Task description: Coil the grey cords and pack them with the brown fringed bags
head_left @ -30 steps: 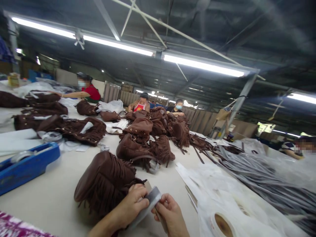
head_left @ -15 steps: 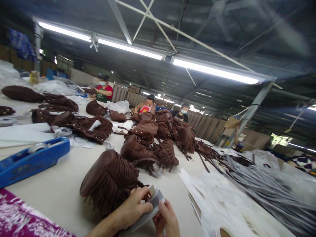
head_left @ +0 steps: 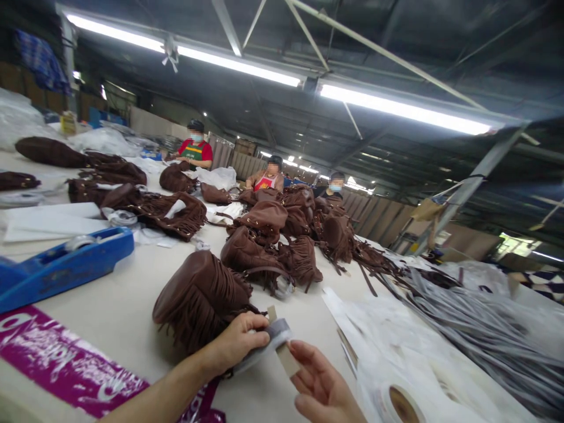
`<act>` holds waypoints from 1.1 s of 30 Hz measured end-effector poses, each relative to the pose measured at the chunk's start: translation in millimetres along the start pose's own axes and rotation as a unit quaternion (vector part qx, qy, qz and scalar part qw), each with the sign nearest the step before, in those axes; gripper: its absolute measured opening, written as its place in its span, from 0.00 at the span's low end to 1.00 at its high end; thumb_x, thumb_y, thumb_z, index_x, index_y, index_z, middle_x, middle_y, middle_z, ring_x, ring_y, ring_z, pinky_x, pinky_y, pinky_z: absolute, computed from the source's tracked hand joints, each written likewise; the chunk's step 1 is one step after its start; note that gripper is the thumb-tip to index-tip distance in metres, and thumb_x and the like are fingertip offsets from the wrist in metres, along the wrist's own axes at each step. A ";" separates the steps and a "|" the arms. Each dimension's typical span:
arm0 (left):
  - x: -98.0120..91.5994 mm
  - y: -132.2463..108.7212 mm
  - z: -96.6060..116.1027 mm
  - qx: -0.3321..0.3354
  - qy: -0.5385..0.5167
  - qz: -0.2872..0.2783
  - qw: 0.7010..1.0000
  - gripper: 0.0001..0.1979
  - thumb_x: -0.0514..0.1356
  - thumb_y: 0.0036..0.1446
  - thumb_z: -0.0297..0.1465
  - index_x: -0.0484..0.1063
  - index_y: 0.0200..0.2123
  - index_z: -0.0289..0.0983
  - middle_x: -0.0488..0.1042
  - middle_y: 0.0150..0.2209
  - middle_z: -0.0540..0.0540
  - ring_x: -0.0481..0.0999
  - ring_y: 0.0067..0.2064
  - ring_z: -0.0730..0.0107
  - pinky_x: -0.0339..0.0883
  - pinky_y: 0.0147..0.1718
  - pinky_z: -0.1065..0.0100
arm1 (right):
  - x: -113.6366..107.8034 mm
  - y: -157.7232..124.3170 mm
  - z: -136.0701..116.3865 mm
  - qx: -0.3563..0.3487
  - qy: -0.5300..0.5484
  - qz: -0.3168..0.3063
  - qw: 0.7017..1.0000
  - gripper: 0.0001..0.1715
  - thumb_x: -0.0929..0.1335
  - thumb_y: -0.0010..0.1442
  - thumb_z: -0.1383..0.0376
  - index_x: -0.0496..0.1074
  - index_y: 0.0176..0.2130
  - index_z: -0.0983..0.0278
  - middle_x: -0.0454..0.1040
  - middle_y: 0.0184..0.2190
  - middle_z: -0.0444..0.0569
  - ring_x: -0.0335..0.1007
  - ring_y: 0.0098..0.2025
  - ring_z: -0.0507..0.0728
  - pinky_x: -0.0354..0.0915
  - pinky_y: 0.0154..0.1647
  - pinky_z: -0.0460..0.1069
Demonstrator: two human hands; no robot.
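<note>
My left hand (head_left: 235,342) is closed on a grey strip (head_left: 268,339) with a tan cardboard piece (head_left: 286,358) sticking out of it, just in front of a brown fringed bag (head_left: 200,296) lying on the table (head_left: 114,308). My right hand (head_left: 324,388) is below and to the right of the strip, fingers apart, its fingertips close to the cardboard piece and holding nothing.
More brown fringed bags (head_left: 268,235) are heaped across the middle of the table. A blue tape dispenser (head_left: 61,267) lies at left, a purple printed sheet (head_left: 66,367) near me. White paper and a tape roll (head_left: 399,402) lie at right, beside grey straps (head_left: 476,329). Three people (head_left: 196,150) work at the far side.
My right hand has let go of the grey strip and opened, dropping lower right. The view has shifted so the purple sheet shows more.
</note>
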State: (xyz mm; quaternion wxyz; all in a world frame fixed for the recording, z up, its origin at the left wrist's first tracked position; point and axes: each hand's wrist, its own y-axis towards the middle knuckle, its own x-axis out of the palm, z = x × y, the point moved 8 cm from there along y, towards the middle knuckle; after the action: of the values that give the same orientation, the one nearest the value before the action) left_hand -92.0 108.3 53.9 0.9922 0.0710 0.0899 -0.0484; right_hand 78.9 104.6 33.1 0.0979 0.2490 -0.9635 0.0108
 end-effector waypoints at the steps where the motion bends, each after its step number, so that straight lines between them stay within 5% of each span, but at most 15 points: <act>1: 2.5 0.2 -1.4 -0.005 -0.022 -0.010 1.000 0.10 0.56 0.47 0.34 0.74 0.29 0.34 0.67 0.30 0.51 0.64 0.36 0.66 0.55 0.36 0.69 | 0.7 0.3 -0.8 -0.028 -0.051 -0.003 0.998 0.33 0.76 0.42 0.67 0.71 0.49 0.57 0.71 0.52 0.52 0.65 0.57 0.63 0.64 0.53 0.54; 3: 6.9 0.4 -3.9 -0.018 -0.063 -0.030 0.997 0.10 0.56 0.47 0.34 0.73 0.29 0.33 0.64 0.27 0.52 0.61 0.30 0.71 0.53 0.30 0.71 | 5.8 2.4 -6.5 -0.105 -0.175 -0.013 0.979 0.26 0.72 0.47 0.70 0.73 0.48 0.56 0.70 0.52 0.52 0.66 0.55 0.62 0.66 0.52 0.53; 6: 11.4 -0.9 -2.1 -0.022 -0.066 -0.062 0.996 0.09 0.56 0.46 0.32 0.72 0.28 0.33 0.61 0.24 0.53 0.57 0.27 0.74 0.49 0.26 0.72 | 15.1 2.9 -23.2 -0.232 -0.347 -0.007 0.909 0.12 0.67 0.56 0.70 0.76 0.38 0.57 0.72 0.43 0.51 0.71 0.46 0.58 0.68 0.46 0.49; 8: 12.4 -2.7 4.0 -0.002 -0.025 -0.078 0.997 0.06 0.56 0.46 0.30 0.71 0.26 0.34 0.60 0.25 0.54 0.58 0.28 0.73 0.50 0.27 0.72 | 17.3 2.0 -36.3 -0.286 -0.408 0.016 0.867 0.11 0.64 0.60 0.69 0.76 0.36 0.58 0.72 0.38 0.51 0.71 0.41 0.57 0.69 0.42 0.47; 11: 12.9 -5.8 13.1 0.037 0.055 -0.089 0.994 0.04 0.56 0.47 0.29 0.70 0.24 0.36 0.62 0.27 0.53 0.63 0.35 0.70 0.54 0.35 0.72 | 19.0 2.1 -53.5 -0.319 -0.450 0.047 0.833 0.09 0.65 0.61 0.66 0.75 0.33 0.59 0.72 0.43 0.53 0.72 0.42 0.58 0.70 0.41 0.48; 14: 15.5 -7.9 14.7 0.057 0.104 -0.104 0.987 0.06 0.57 0.48 0.29 0.74 0.29 0.38 0.66 0.32 0.52 0.64 0.42 0.66 0.53 0.44 0.69 | 16.7 9.4 -58.3 -0.277 -0.436 0.064 0.854 0.07 0.67 0.59 0.64 0.72 0.29 0.60 0.72 0.50 0.52 0.70 0.49 0.61 0.67 0.48 0.51; 19: 17.9 -8.2 12.5 0.058 0.146 -0.127 0.979 0.09 0.57 0.51 0.31 0.76 0.33 0.41 0.69 0.36 0.49 0.63 0.46 0.62 0.52 0.49 0.66 | 20.9 22.9 -41.1 -0.178 -0.348 0.007 0.920 0.07 0.67 0.59 0.63 0.68 0.29 0.60 0.77 0.38 0.46 0.72 0.41 0.57 0.66 0.43 0.47; 25: 19.0 -9.6 22.4 0.059 0.163 -0.107 0.979 0.10 0.56 0.51 0.30 0.75 0.36 0.41 0.70 0.38 0.49 0.64 0.47 0.62 0.50 0.53 0.63 | 18.9 15.8 -38.8 -0.271 -0.369 0.071 0.886 0.08 0.66 0.60 0.64 0.70 0.29 0.59 0.75 0.33 0.44 0.71 0.38 0.55 0.65 0.40 0.46; 30: 31.2 -13.8 27.1 0.058 0.192 -0.034 0.979 0.05 0.57 0.50 0.28 0.69 0.33 0.38 0.69 0.34 0.51 0.66 0.43 0.66 0.42 0.58 0.60 | 11.0 9.7 -34.8 -0.300 -0.379 0.127 0.866 0.07 0.67 0.60 0.64 0.71 0.30 0.59 0.76 0.33 0.44 0.72 0.37 0.55 0.66 0.40 0.46; 33: 34.6 -13.4 21.9 0.037 0.184 0.008 0.982 0.02 0.56 0.52 0.31 0.67 0.30 0.38 0.67 0.31 0.52 0.66 0.41 0.67 0.45 0.55 0.60 | 8.4 7.6 -34.5 -0.305 -0.379 0.135 0.863 0.06 0.67 0.59 0.64 0.73 0.30 0.59 0.77 0.34 0.45 0.73 0.38 0.55 0.67 0.41 0.46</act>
State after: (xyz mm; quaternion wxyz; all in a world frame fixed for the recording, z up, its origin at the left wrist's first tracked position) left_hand -55.8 88.9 67.1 0.9557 0.1159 0.2688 -0.0296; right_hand 74.3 109.6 68.8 -0.2059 0.0591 -0.9058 -0.3657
